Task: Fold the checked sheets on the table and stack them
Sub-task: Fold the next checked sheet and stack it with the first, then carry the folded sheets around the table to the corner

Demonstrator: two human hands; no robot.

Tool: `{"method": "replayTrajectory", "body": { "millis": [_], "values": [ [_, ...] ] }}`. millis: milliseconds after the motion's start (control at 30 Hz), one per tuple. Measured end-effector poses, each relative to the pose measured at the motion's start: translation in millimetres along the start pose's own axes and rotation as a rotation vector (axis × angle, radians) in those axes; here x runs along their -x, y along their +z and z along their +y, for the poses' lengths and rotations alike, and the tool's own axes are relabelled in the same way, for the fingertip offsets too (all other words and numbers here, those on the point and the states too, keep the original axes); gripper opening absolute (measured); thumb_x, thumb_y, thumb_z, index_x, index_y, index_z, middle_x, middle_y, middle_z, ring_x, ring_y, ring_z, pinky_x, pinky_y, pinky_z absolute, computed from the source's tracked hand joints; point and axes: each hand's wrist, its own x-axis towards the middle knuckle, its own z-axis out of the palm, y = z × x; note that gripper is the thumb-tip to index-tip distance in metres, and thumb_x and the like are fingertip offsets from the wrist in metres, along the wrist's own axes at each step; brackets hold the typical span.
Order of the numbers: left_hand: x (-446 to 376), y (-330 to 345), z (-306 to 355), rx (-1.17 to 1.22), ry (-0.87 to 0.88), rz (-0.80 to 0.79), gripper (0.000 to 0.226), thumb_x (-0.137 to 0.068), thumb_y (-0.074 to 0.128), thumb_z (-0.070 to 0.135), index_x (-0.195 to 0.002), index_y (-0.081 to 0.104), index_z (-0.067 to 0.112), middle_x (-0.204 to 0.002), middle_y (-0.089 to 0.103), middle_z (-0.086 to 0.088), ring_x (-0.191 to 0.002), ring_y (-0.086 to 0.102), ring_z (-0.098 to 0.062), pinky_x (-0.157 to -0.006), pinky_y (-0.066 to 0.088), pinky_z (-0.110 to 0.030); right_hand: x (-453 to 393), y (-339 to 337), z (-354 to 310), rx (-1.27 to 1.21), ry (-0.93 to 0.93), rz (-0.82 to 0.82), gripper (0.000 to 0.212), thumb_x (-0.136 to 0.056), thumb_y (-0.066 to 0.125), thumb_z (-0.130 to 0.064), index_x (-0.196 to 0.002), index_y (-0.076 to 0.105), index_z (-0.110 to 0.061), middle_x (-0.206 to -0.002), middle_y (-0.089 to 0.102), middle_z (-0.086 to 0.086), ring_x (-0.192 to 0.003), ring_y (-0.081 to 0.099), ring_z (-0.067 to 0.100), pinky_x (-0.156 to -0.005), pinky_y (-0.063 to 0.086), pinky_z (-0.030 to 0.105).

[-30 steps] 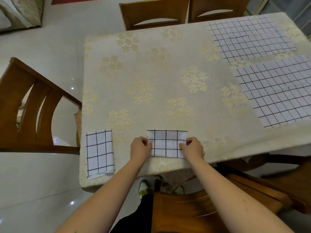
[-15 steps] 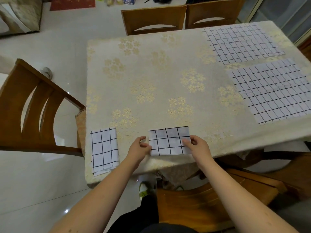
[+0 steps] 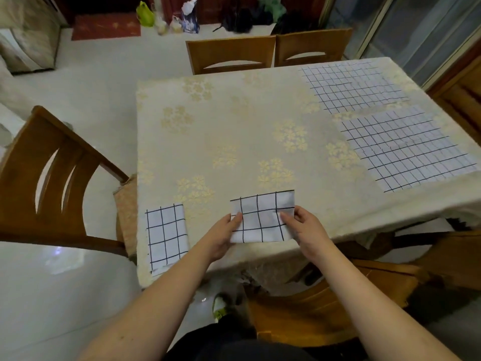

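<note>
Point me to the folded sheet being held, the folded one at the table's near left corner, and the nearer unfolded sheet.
Held folded sheet [image 3: 261, 217], head view, its centre.
Corner folded sheet [image 3: 166, 234], head view, its centre.
Nearer unfolded sheet [image 3: 406, 149], head view, its middle.

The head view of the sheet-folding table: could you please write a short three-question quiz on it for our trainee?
1. True or false: both hands grip the folded sheet at the near table edge.
2. How many checked sheets lie unfolded at the right?
3. The other folded sheet lies toward which side of the left hand: A left, B right?

Key: 1 true, left hand and right hand. 2 two, far sheet and near sheet. 3 A.
</note>
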Motion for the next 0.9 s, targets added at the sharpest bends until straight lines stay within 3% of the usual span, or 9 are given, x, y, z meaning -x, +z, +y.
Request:
{"method": "replayTrajectory", "body": {
  "millis": [67,200,300,400,633,800,900],
  "values": [
    [4.0,-0.7,-0.6,0.091,0.027,-0.055,0.036,-0.097,0.055,0.025,-0.127,0.056,0.006,-0.118,0.069,-0.008,-0.106,0.066,-0.023,-0.082,0.054,-0.034,2.4,-2.7,-0.7,-0.019,0.021,0.003,0.023,-0.092,0.062,-0.013,-0.114,0.064,-0.008,-0.108,0.073,0.010,-0.099,0.070,0.025,-0.086,0.056,0.039],
    [16.0,-5.7,-0.1,-0.123,0.141,0.086,0.019,-0.093,0.063,0.018,-0.111,0.063,0.013,-0.106,0.072,-0.008,-0.090,0.070,-0.017,-0.067,0.054,-0.029,3.1,-10.8,6.3,0.043,0.069,0.018,0.021,-0.091,0.063,-0.009,-0.111,0.064,-0.010,-0.107,0.072,0.011,-0.096,0.070,0.025,-0.083,0.057,0.039],
    [27.8,-11.4,0.3,-0.233,0.191,0.178,0.018,-0.089,0.068,0.024,-0.106,0.066,0.017,-0.102,0.073,-0.007,-0.097,0.069,-0.027,-0.079,0.058,-0.041,0.6,-12.6,14.7,0.093,0.133,-0.010,0.025,-0.091,0.063,-0.009,-0.115,0.059,-0.011,-0.111,0.069,0.010,-0.098,0.067,0.025,-0.080,0.056,0.038],
    [44.8,-13.7,0.8,-0.288,0.218,0.229,0.014,-0.091,0.067,0.023,-0.105,0.065,0.020,-0.101,0.074,0.000,-0.095,0.070,-0.020,-0.079,0.057,-0.034,1.8,-9.2,18.1,0.070,0.166,-0.039,0.014,-0.096,0.057,-0.017,-0.109,0.060,-0.014,-0.109,0.068,0.010,-0.099,0.067,0.026,-0.081,0.057,0.041],
    [84.4,-36.6,-18.3,-0.330,0.163,0.407,0.034,-0.089,0.066,0.030,-0.121,0.060,0.021,-0.117,0.068,0.001,-0.104,0.065,-0.018,-0.093,0.053,-0.043,6.9,9.4,29.6,0.232,0.109,-0.160,0.010,-0.092,0.064,-0.019,-0.099,0.068,-0.013,-0.100,0.072,0.008,-0.091,0.069,0.024,-0.083,0.058,0.042],
    [115.1,-56.5,-40.6,-0.389,0.135,0.536,0.046,-0.091,0.064,0.033,-0.133,0.052,0.017,-0.123,0.058,0.001,-0.114,0.056,-0.022,-0.100,0.048,-0.044,17.4,31.0,38.2,0.405,0.057,-0.233,0.018,-0.085,0.071,-0.025,-0.086,0.070,-0.007,-0.082,0.069,0.015,-0.078,0.065,0.023,-0.071,0.051,0.036],
    [126.6,-71.7,-52.3,-0.372,0.136,0.594,0.035,-0.090,0.064,0.038,-0.118,0.060,0.018,-0.114,0.062,0.001,-0.107,0.058,-0.021,-0.098,0.049,-0.047,27.1,47.9,42.0,0.440,0.049,-0.253,0.014,-0.085,0.072,-0.022,-0.086,0.070,-0.009,-0.077,0.068,0.009,-0.074,0.063,0.020,-0.066,0.047,0.030]
  ]
}}
